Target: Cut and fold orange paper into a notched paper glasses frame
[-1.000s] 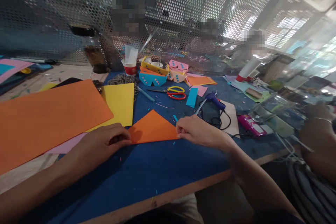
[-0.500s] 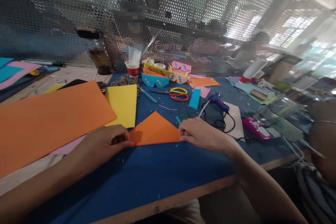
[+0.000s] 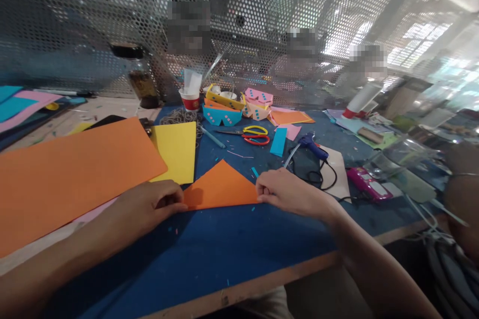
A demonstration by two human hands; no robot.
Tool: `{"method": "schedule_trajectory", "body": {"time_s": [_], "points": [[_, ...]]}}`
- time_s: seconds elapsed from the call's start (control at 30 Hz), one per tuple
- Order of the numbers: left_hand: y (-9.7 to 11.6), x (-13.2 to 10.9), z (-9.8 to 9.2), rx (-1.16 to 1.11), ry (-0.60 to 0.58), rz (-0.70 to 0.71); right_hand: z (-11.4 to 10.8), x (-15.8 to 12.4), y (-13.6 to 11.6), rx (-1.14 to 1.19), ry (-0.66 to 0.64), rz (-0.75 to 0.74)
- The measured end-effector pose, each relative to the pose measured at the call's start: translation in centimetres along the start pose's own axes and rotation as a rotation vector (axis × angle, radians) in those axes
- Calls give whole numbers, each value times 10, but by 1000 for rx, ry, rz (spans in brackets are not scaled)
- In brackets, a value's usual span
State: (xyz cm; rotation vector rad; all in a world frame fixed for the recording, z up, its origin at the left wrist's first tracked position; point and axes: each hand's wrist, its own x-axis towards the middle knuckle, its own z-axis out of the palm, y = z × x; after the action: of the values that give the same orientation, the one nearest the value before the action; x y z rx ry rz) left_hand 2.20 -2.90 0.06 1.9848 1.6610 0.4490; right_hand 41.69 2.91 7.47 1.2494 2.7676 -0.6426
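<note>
An orange paper triangle (image 3: 222, 187) lies on the blue tabletop with its peak pointing away from me and its long edge towards me. At its left corner, my left hand (image 3: 160, 199) pinches the paper between thumb and curled fingers. My right hand (image 3: 279, 188) grips the right corner the same way, its fingers folded in. A large orange sheet (image 3: 78, 169) lies left of the triangle, close behind my left forearm. Partly under that sheet is a yellow sheet (image 3: 175, 152).
Beyond the triangle lie scissors (image 3: 256, 134), a light-blue pen (image 3: 212, 137) and a blue paper strip (image 3: 279, 141). A blue glue gun (image 3: 313, 147) with a black cord rests to the right, near a magenta device (image 3: 368, 183). Paper glasses (image 3: 222, 115), a paper cup (image 3: 190, 98) and a jar (image 3: 140, 79) stand behind.
My left hand has shifted very slightly left along the triangle's corner. Otherwise the hands and paper stay in place; the whole view has moved a little.
</note>
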Motion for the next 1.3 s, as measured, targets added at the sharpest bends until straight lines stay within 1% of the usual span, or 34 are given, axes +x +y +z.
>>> {"method": "schedule_trajectory", "body": {"time_s": [0.23, 0.47, 0.6, 0.7, 0.8, 0.9, 1.0, 1.13, 1.3], "points": [[9, -1, -4, 56, -2, -17, 0, 0, -1, -7, 5, 0], [9, -1, -9, 92, 9, -31, 0, 0, 1, 7, -2, -1], [10, -1, -13, 70, -47, -19, -1, 0, 0, 7, -5, -5], [7, 0, -15, 47, -91, -37, -1, 0, 0, 8, -7, -4], [1, 1, -14, 16, -97, -27, 0, 1, 0, 5, -9, 5], [-6, 0, -11, 2, -83, -13, 0, 1, 1, 4, -12, 3], [-10, -1, -8, 13, -36, -2, 1, 0, 1, 5, -14, -2], [-8, -1, -5, 19, 23, 73, 2, 1, 1, -1, -8, 0], [4, -5, -1, 88, 76, 341, 4, 1, 5, 4, 2, -25]]}}
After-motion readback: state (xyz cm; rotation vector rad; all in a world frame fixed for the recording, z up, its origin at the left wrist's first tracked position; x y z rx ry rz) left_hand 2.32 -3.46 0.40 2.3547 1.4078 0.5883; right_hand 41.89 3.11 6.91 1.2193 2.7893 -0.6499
